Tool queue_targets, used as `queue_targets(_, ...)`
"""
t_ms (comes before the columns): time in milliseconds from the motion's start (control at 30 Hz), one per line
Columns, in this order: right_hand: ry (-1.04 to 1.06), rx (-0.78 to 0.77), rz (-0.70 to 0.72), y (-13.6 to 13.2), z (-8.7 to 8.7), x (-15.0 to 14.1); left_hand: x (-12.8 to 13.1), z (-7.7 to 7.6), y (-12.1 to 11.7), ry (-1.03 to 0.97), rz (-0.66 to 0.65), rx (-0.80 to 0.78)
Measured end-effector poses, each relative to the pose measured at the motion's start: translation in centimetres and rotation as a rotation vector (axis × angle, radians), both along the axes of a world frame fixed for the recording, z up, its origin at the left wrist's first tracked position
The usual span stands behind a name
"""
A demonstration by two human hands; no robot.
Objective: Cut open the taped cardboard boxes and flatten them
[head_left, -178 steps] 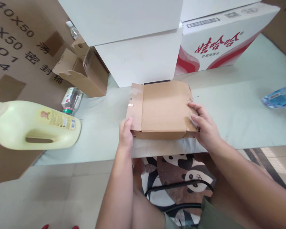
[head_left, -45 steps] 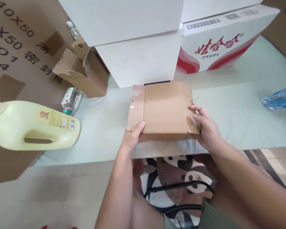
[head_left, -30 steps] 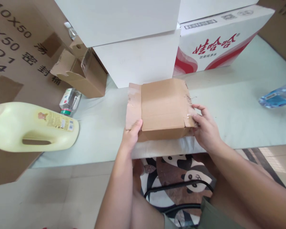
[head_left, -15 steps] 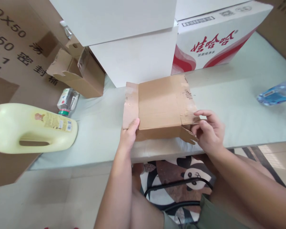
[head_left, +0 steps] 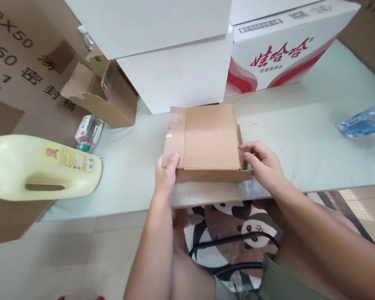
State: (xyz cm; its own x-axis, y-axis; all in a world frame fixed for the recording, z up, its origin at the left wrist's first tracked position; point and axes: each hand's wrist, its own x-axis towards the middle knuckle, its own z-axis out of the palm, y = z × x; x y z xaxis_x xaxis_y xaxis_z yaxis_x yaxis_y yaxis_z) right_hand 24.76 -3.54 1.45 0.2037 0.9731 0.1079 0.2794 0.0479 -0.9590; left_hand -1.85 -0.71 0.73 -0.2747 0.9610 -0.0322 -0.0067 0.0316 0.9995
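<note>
Beyond the right fingers [head_left: 253,146], 娃哈哈 and, beneath it, 饮用纯净水 can be read on a white carton [head_left: 284,66]. Well left of the left fingers [head_left: 173,161], X50 twice, 汤, 密封桶, 01 and 4 are printed on a large brown carton [head_left: 31,98].

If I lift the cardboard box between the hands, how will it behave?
The cardboard box is probably light, as its material looks thin, though its inside is hidden. Its left flap, gripped by the left hand, may bend along the visible crease. With flat sides, it seems unlikely to roll.
</note>
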Motion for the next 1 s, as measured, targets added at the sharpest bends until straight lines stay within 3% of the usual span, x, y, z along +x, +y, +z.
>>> queue_targets(200, 0.027, -0.097, -0.027, 0.1, -0.4, 0.1, -0.2, 0.8, 0.7, 0.02, 0.205, -0.004)
queue_targets(367, 0.148, -0.094, 0.047, -0.1, -0.2, 0.2, -0.2, 0.9, 0.5, -0.046, 0.112, -0.014)
queue_targets(533, 0.242, -0.04, -0.03, -0.4, 0.4, 0.0, -0.2, 1.0, 0.4, -0.097, 0.061, 0.009)
queue_targets(600, 0.284, -0.055, 0.0, -0.4, 0.3, 0.1, -0.3, 1.0, 0.5, -0.118, 0.042, 0.036)
queue_targets(767, 0.349, -0.129, 0.08, -0.6, -0.3, 0.2, -0.1, 1.0, 0.4, -0.133, 0.067, 0.058)
queue_targets(1000, 0.564, -0.182, 0.138, -1.3, 2.0, -0.2, -1.8, 0.7, 1.1, -0.204, 0.106, 0.054)
